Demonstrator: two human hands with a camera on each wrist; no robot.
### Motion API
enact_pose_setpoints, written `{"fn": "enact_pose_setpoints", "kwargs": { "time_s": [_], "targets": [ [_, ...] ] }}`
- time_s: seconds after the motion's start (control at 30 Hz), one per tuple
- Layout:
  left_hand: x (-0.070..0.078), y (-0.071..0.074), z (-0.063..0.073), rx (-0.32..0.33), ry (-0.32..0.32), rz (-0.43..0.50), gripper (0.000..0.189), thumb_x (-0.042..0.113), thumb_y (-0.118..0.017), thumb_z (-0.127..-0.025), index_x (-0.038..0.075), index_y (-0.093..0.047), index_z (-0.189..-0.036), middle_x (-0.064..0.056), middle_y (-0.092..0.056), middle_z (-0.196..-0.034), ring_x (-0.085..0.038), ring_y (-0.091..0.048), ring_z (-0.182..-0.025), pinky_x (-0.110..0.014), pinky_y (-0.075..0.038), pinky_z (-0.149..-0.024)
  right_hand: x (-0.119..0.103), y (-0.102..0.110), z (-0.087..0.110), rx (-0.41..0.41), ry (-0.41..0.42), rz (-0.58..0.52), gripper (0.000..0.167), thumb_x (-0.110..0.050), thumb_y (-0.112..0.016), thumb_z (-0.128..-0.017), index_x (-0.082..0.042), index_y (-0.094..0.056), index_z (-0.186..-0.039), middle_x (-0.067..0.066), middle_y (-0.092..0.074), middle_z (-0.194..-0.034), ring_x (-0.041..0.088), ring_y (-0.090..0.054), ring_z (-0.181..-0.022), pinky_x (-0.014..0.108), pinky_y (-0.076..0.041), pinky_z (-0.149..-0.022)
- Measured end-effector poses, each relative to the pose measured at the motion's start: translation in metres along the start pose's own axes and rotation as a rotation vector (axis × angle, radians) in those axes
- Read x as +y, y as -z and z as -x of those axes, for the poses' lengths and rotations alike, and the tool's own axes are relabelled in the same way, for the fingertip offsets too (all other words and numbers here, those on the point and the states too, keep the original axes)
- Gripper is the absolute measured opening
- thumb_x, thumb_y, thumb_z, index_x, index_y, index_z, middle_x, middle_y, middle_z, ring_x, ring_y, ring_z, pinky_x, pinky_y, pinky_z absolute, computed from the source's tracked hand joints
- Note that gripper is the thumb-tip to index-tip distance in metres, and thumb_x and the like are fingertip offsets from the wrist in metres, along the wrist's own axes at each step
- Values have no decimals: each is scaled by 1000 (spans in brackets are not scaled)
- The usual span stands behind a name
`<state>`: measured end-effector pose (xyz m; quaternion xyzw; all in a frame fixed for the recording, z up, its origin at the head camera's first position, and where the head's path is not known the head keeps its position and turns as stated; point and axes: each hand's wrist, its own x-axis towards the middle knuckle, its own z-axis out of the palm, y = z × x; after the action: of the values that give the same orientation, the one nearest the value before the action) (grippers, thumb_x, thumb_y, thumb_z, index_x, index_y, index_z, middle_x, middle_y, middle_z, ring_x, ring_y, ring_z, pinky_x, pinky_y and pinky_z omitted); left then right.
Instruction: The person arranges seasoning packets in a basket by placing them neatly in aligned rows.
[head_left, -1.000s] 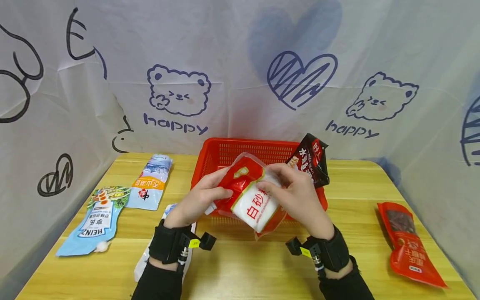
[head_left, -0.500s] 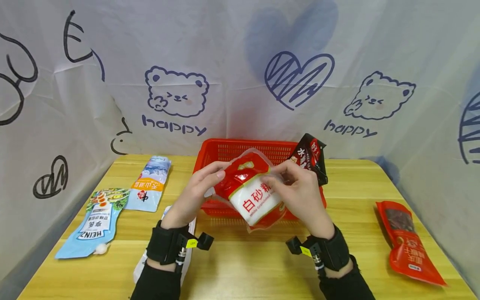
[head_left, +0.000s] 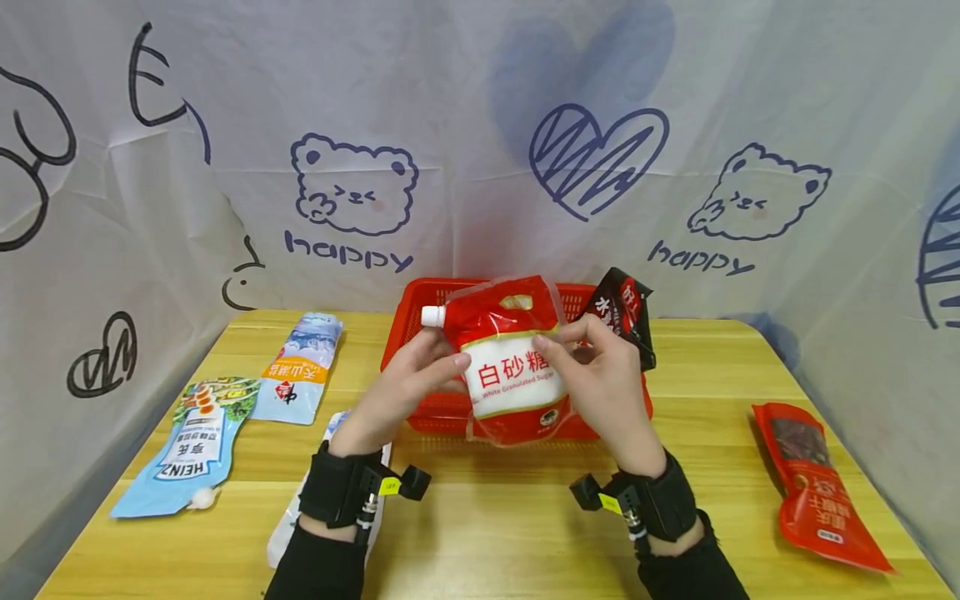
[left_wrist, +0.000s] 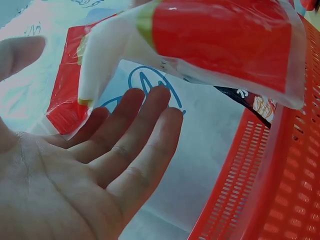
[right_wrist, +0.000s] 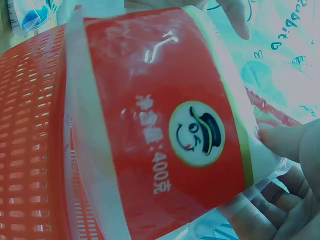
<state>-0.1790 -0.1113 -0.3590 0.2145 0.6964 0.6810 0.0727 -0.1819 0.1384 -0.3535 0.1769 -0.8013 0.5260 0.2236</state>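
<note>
A red and white bag of granulated sugar (head_left: 517,408) is held up in front of the red basket (head_left: 401,333), its printed front towards me. A white screw cap (head_left: 432,316) sticks out of its upper left corner. My right hand (head_left: 611,383) pinches the bag's right edge, thumb on the front and fingers behind, as the right wrist view shows on the sugar bag (right_wrist: 160,125). At the bag's left edge is my left hand (head_left: 405,379). In the left wrist view its fingers (left_wrist: 142,145) reach out loosely behind the bag, with the thumb standing apart.
A black pouch (head_left: 630,312) leans out of the basket's right end. Leftward on the table lie a blue Heinz pouch (head_left: 191,450), a blue and white packet (head_left: 300,367) and a white package (head_left: 288,525) partly under the left forearm. A red snack bag (head_left: 813,492) lies far right.
The sugar bag has turned from a slant to nearly upright and moved slightly up, bringing its white cap into view. My left hand has loosened from the bag's red top and shifted lower.
</note>
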Motion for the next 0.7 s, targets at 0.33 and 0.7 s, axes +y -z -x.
{"fn": "enact_pose_setpoints", "kwargs": {
  "time_s": [0.33,0.7],
  "targets": [
    [-2,-8,-3,-77,44,-51,65,13,-72,-97,7,-39,-152,-17,-59,-140,-32,-63,-123,-41,-58,-97,0,-6,1,-1,-59,-35,20,-11,-74,-97,-2,-57,-101,16,-72,-99,22,-65,-71,24,-56,-61],
    [-4,-6,-1,-4,28,-151,53,10,-74,-96,3,-45,-140,-17,-68,-127,-29,-70,-105,-41,-60,-90,2,-11,0,-129,-116,-83,23,-5,-68,-100,-1,-50,-113,13,-56,-81,13,-51,-60,20,-43,-53]
  ]
}}
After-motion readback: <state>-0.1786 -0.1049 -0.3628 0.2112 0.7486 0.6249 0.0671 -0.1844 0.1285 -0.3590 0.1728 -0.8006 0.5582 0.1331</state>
